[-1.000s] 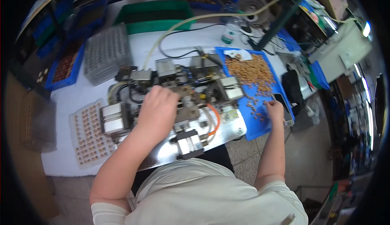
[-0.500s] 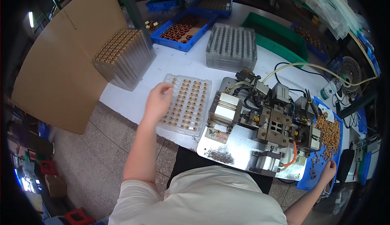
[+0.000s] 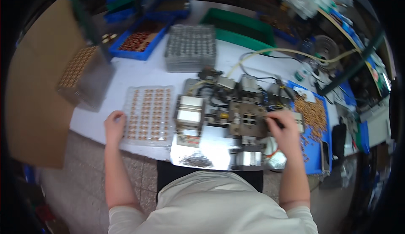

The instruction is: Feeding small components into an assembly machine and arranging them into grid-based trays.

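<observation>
Right hand at the machine, left hand by the filled tray

I see a person in a pale shirt seated at a metal machine (image 3: 258, 128), both arms spread wide. The right hand (image 3: 287, 127) is over the machine's right side, fingertips just beside the block with four small square openings. Its thumb and forefinger are drawn close together; I can't tell whether they grip anything or touch the metal. The left hand (image 3: 114, 128) is well left of the machine, at the outer edge of a clear plastic tray (image 3: 147, 143). Those fingers are curled in, the tips near one another, and again I can't make out whether something is pinched there.

The small gold-brown parts (image 3: 312, 115) lie on both sides of the machine: set in rows in the clear tray to its left, and heaped loose in a blue tray (image 3: 313, 161) to its right. Behind the machine, toward the left, sits a stack of clear trays (image 3: 190, 56); a green bin (image 3: 238, 42) is farther behind it. Far to the machine's left, another stack (image 3: 99, 82) shows gold-brown tops.
</observation>
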